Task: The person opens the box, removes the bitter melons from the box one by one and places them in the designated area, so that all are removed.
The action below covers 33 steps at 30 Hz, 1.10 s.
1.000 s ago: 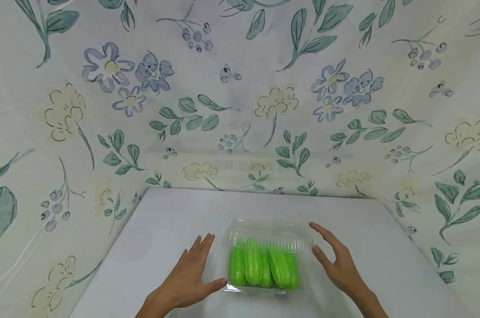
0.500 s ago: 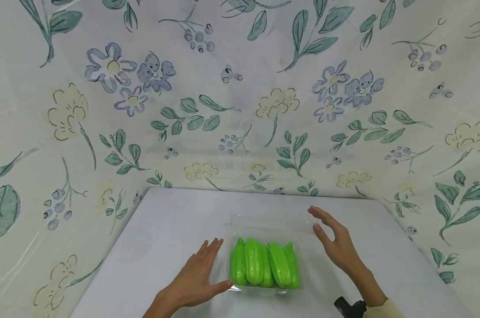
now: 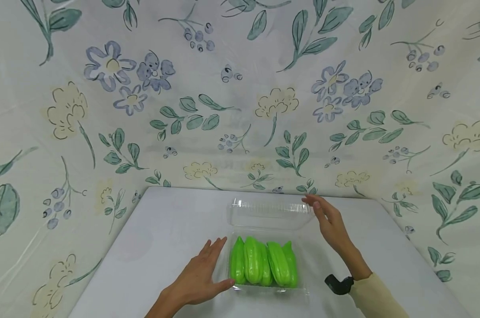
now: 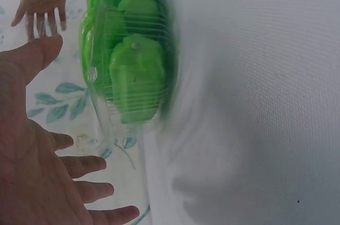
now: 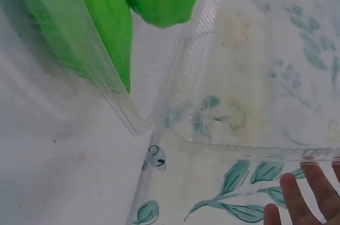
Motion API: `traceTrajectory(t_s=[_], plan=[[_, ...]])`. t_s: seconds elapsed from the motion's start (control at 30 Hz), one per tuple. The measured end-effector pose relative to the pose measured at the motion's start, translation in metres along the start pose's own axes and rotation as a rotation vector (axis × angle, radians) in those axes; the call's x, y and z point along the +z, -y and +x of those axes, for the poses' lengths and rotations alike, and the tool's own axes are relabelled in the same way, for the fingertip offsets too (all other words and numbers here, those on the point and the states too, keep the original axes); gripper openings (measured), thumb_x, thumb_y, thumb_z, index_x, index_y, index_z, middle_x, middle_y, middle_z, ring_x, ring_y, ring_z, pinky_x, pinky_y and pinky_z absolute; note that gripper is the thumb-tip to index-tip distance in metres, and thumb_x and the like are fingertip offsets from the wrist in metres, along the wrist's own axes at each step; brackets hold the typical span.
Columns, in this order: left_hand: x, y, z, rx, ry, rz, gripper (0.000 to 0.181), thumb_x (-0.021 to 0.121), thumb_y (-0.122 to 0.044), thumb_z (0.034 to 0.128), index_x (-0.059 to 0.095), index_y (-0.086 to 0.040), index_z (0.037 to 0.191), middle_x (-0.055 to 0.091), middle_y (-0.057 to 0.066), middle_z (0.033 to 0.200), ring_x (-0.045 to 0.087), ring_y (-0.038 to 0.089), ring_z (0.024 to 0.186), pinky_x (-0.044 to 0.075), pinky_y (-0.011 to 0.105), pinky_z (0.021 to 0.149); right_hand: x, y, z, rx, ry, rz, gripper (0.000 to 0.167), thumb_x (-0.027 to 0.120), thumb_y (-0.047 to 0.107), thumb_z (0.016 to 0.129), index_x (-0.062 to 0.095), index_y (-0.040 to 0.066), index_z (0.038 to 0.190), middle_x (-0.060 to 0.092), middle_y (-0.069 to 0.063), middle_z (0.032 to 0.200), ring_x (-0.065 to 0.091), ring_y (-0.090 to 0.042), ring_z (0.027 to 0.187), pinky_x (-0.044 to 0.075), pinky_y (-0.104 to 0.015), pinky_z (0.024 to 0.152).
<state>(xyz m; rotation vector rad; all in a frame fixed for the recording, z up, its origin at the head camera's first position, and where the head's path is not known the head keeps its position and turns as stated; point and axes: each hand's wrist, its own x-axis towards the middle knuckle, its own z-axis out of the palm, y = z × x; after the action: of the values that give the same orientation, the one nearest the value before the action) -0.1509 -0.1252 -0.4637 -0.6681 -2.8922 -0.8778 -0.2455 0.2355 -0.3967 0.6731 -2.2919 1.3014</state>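
Observation:
A clear plastic clamshell box point(image 3: 272, 289) rests on the table with its lid point(image 3: 269, 218) swung up and back on the far side. Several glossy, bright green, long vegetables point(image 3: 253, 260) lie side by side in it; their exact kind is unclear. My left hand point(image 3: 198, 276) is spread at the box's left side, thumb near the front left corner. Beside the lid's right edge is my right hand point(image 3: 331, 223). In the right wrist view its extended fingers point(image 5: 295, 198) meet the lid's rim, while the thumb is out of sight.
The white table point(image 3: 164, 221) carries the box near its middle. A floral-patterned cloth point(image 3: 240, 132) hangs behind the table and along both sides. A black wrist-worn device point(image 3: 338, 285) sits by the right sleeve point(image 3: 377, 298).
The lid has swung from over the vegetables up and back. My right hand has moved away from me along with it; my left hand has shifted slightly right, toward the box.

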Motion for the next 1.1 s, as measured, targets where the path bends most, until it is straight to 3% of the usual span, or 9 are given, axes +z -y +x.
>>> traceTrajectory(t_s=[0.1,0.3,0.7,0.93,1.1], plan=[[0.001,0.000,-0.001,-0.005,0.019,-0.006,0.098,0.065,-0.061,0.0840,0.023,-0.010,0.156,0.034,0.016,0.154,0.025,0.044,0.142,0.037,0.067,0.097,0.001,-0.003,0.005,-0.005,0.005,0.038,0.035,0.036,0.005,0.107,0.053,-0.001,0.137,0.062,-0.018,0.127,0.055,-0.034,0.119,0.035,-0.013,0.099],[0.005,0.002,-0.001,-0.005,0.037,-0.006,0.098,0.065,-0.063,0.0838,0.026,-0.009,0.155,0.035,0.017,0.154,0.025,0.044,0.141,0.036,0.067,0.097,0.002,0.024,0.011,0.021,0.026,0.074,0.035,0.035,0.003,0.107,0.047,-0.013,0.136,0.059,-0.029,0.125,0.055,-0.045,0.115,0.037,-0.011,0.096],[0.007,0.001,-0.001,0.007,0.044,-0.006,0.099,0.068,-0.061,0.0819,0.027,-0.009,0.155,0.036,0.018,0.153,0.025,0.044,0.141,0.036,0.066,0.099,0.011,0.011,0.016,0.090,0.053,0.100,0.038,0.036,0.008,0.108,0.042,-0.009,0.141,0.055,-0.031,0.129,0.055,-0.047,0.115,0.039,-0.013,0.093],[0.011,0.001,-0.002,0.015,0.049,-0.002,0.094,0.069,-0.058,0.0832,0.031,-0.007,0.153,0.038,0.018,0.152,0.027,0.045,0.141,0.037,0.065,0.098,0.021,0.003,0.014,0.145,0.055,0.089,0.039,0.037,0.007,0.107,0.041,-0.013,0.141,0.056,-0.031,0.129,0.057,-0.047,0.113,0.047,-0.039,0.097],[0.013,0.000,-0.002,0.022,0.039,0.003,0.093,0.070,-0.056,0.0834,0.032,-0.006,0.153,0.039,0.019,0.151,0.028,0.045,0.140,0.037,0.065,0.098,0.025,-0.003,0.012,0.156,0.055,0.085,0.039,0.037,0.008,0.107,0.042,-0.013,0.140,0.056,-0.032,0.128,0.058,-0.046,0.112,0.047,-0.044,0.097]])
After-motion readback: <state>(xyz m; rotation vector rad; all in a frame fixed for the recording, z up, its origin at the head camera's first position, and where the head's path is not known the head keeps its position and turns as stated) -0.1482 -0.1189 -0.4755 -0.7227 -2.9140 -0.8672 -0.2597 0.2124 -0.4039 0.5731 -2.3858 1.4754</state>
